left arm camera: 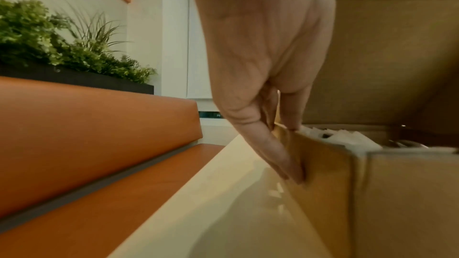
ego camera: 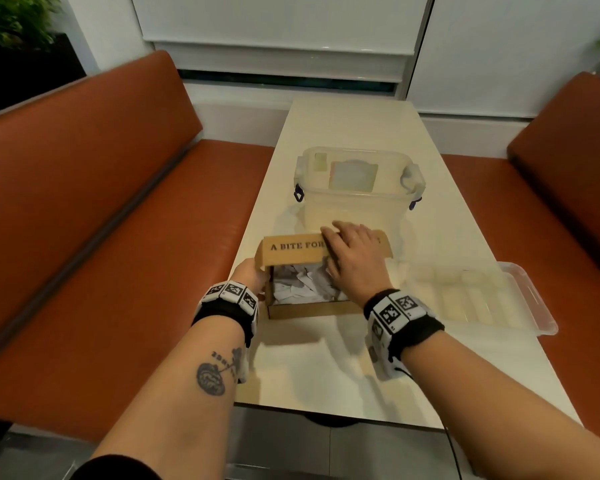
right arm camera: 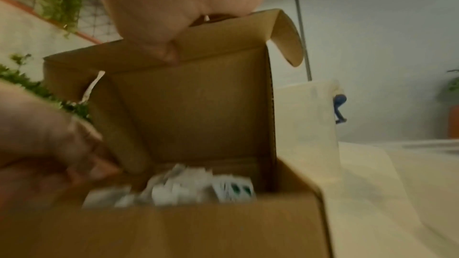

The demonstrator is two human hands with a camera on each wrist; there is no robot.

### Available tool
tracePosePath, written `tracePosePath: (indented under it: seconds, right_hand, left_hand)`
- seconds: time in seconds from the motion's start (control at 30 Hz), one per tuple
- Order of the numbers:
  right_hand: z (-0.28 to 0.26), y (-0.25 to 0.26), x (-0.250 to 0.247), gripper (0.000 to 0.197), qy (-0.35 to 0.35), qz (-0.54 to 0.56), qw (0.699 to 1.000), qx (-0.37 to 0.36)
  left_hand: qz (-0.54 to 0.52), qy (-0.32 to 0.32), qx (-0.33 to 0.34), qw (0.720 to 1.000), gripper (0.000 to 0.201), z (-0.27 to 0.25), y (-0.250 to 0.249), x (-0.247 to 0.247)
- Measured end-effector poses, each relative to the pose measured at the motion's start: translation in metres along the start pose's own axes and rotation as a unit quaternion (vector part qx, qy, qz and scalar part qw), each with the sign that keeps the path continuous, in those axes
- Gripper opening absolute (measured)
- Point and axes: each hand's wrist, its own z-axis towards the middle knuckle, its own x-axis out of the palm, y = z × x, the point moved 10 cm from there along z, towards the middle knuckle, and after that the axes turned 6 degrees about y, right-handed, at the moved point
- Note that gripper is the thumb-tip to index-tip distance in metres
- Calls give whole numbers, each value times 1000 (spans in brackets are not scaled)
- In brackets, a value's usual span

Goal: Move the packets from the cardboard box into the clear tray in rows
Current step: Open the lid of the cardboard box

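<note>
Both my hands work the cardboard box (ego camera: 312,308) near the table's (ego camera: 312,379) front edge: left hand (ego camera: 248,273) pinches its left wall, right hand (ego camera: 352,256) grips the lid. Packets (ego camera: 300,284) lie inside. Next, lift one toward the clear tray (ego camera: 534,303), right edge.

The left hand (left arm camera: 263,50) reaches down from the top of the view and pinches the side wall of the cardboard box (left arm camera: 330,180): its fingers (left arm camera: 270,150) lie flat against the wall's outer face and the thumb presses the wall's top edge from inside. Just beyond the thumb tip, white packets (left arm camera: 347,136) show over the rim. On the outer side of the fingers runs the cream table (left arm camera: 223,203), then the orange bench (left arm camera: 94,134) with green plants (left arm camera: 49,42) behind.
</note>
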Motion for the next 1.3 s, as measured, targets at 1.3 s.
tracePosePath:
  seconds: [1.3]
  right_hand:
    - [-41, -148, 48, 26, 48, 281, 854, 436]
  left_hand:
    - [90, -118, 144, 978, 51, 13, -53, -27]
